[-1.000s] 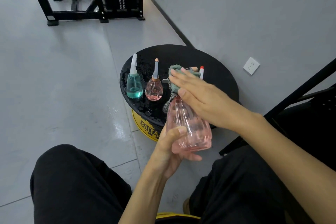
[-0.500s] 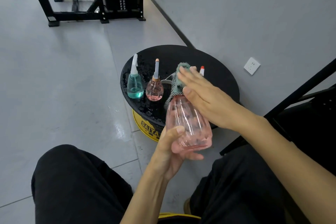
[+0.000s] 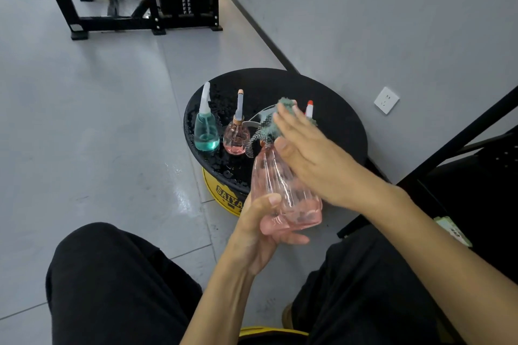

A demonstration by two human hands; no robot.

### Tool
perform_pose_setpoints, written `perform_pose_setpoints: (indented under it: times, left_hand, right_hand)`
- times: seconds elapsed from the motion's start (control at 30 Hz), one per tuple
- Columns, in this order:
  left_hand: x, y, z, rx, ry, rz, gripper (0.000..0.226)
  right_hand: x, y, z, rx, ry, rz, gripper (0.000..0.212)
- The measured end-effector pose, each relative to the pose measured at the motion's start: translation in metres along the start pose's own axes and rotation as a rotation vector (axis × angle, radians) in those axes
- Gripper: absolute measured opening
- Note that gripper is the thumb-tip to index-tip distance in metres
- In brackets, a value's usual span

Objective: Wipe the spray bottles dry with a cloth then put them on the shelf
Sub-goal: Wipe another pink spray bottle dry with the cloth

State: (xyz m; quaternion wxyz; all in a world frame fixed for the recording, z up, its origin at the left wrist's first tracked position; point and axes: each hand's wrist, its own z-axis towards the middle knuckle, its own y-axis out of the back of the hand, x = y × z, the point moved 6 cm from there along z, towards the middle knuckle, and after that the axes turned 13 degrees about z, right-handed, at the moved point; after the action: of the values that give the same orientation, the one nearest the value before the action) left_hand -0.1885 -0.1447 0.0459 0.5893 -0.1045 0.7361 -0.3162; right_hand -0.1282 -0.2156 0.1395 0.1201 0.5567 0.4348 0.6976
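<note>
Past both hands, a black table (image 3: 330, 109) bears a teal bottle (image 3: 207, 131) and a small bottle (image 3: 236, 137) (both left of the right hand (image 3: 314, 159)). The left hand (image 3: 258, 230) grips the tilted, ribbed pink bottle (image 3: 283, 187) by its base; the right, fingers straight, presses the cloth (image 3: 266, 129) over its head.

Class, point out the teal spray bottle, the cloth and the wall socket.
teal spray bottle (image 3: 207, 133): head view, on its body.
cloth (image 3: 265, 133): head view, on its hanging mesh fold.
wall socket (image 3: 386, 100): head view, its faceplate centre.
</note>
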Motion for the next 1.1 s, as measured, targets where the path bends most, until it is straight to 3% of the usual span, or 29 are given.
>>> perform_pose_setpoints:
  times: [0.2,0.37,0.53,0.63,0.8,0.87,0.97,1.1]
  left_hand:
    - [0.004,-0.003,0.002,0.007,0.035,0.024,0.123]
    - [0.006,-0.005,0.001,0.016,0.002,0.041,0.097]
    - [0.007,-0.001,0.002,-0.002,0.019,0.051,0.107]
    - [0.008,-0.003,0.002,0.002,0.038,0.045,0.121]
    - [0.004,-0.003,0.001,0.035,-0.010,0.066,0.105]
    - [0.004,-0.005,0.001,0.038,0.012,0.064,0.108]
    - [0.007,0.001,0.002,0.001,0.017,0.100,0.093]
    - [0.005,0.004,0.003,-0.006,0.033,0.092,0.103]
  right_hand:
    - [-0.012,0.016,0.013,-0.044,-0.055,-0.039,0.071]
    - [-0.004,0.006,0.017,-0.030,-0.031,-0.061,0.062]
    - [0.015,0.003,0.009,0.106,0.139,-0.047,0.048]
    - [0.007,0.014,0.014,0.118,0.135,-0.058,0.047]
    - [-0.005,0.027,0.013,-0.003,0.012,-0.054,0.052]
    - [0.002,0.016,0.009,0.017,0.035,-0.077,0.053]
    - [0.012,0.002,0.004,0.089,0.100,-0.071,0.048]
    - [-0.003,0.014,0.007,0.030,0.086,-0.049,0.050]
